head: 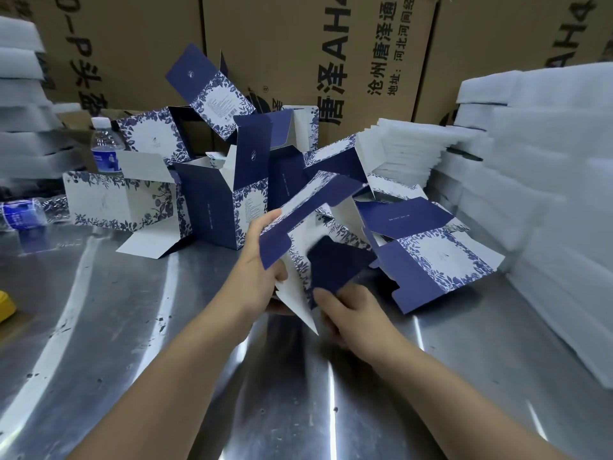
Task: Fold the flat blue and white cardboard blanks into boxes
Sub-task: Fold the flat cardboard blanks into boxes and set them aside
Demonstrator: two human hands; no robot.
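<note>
I hold a half-folded blue and white cardboard blank [308, 227] above the steel table, tilted with its open end toward me. My left hand [262, 257] grips its left side, thumb on a dark blue flap. My right hand [351, 310] grips the lower edge, beside a blurred dark blue flap [335, 263]. Several folded boxes [219, 200] with open flaps lie piled behind. Another opened box [428, 257] lies to the right of the held one.
A stack of flat white blanks [401, 157] sits at back right, next to white foam sheets [544, 180]. More foam [23, 94] is stacked at left. A water bottle [106, 147] stands at back left, another lies flat [23, 210]. Brown cartons [331, 44] wall the back.
</note>
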